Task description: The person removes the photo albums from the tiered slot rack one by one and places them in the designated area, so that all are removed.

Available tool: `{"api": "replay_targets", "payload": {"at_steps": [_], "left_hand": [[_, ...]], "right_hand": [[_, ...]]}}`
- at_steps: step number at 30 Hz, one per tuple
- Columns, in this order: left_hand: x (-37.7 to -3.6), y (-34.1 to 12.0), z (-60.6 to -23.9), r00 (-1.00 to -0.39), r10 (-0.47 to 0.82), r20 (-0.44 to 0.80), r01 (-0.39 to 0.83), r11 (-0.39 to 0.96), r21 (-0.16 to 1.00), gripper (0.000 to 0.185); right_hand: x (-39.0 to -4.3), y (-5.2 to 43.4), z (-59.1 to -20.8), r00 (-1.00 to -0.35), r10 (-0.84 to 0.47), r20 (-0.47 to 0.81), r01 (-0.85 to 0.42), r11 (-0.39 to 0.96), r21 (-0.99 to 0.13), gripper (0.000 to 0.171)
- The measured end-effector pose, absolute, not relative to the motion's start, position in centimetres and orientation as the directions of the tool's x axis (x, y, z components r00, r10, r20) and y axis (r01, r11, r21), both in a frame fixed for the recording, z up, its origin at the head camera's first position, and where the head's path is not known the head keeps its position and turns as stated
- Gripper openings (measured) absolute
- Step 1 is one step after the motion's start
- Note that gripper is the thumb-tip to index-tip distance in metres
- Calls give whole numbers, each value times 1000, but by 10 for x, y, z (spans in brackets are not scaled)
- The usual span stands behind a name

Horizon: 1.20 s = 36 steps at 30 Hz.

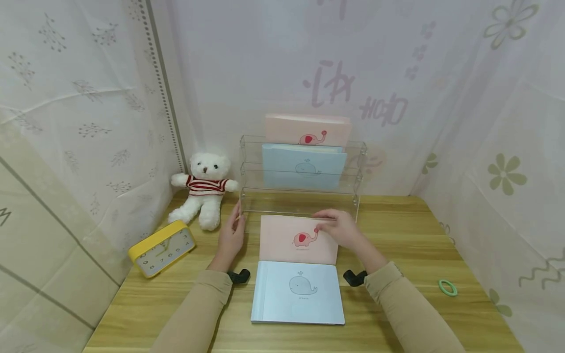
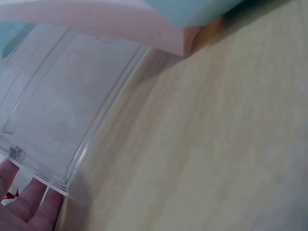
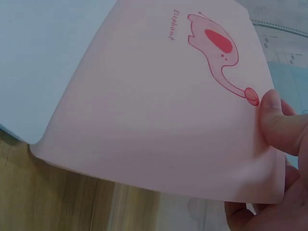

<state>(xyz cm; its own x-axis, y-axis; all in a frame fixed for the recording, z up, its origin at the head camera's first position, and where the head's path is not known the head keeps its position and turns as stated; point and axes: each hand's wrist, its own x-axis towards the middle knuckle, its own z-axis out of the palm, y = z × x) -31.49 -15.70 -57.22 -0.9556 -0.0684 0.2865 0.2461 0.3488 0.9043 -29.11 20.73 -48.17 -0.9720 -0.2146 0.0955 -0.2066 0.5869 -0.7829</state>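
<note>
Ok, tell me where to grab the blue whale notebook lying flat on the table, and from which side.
Take the blue whale notebook by its near long edge, coming from the person's side. It lies flat, that edge is free, and the pink elephant notebook, pinched by the right hand, overlaps its far edge.

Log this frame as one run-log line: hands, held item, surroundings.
right hand: pinches pink elephant notebook at far edge | left hand: touches clear acrylic rack corner | blue whale notebook: flat on table
</note>
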Motion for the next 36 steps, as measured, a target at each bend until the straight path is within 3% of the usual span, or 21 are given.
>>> {"api": "replay_targets", "payload": {"at_steps": [8, 19, 36], "left_hand": [[-316, -157, -573, -949, -80, 304, 257, 358, 898, 59], [-315, -158, -573, -950, -67, 306, 261, 368, 892, 58], [-316, -157, -572, -954, -74, 290, 244, 366, 898, 58]], "right_hand": [[-287, 209, -480, -949, -280, 147, -295, 615, -731, 33], [-287, 211, -487, -911, -402, 95, -370, 694, -617, 49], [-280, 198, -511, -928, -372, 1, -324, 808, -492, 53]]}}
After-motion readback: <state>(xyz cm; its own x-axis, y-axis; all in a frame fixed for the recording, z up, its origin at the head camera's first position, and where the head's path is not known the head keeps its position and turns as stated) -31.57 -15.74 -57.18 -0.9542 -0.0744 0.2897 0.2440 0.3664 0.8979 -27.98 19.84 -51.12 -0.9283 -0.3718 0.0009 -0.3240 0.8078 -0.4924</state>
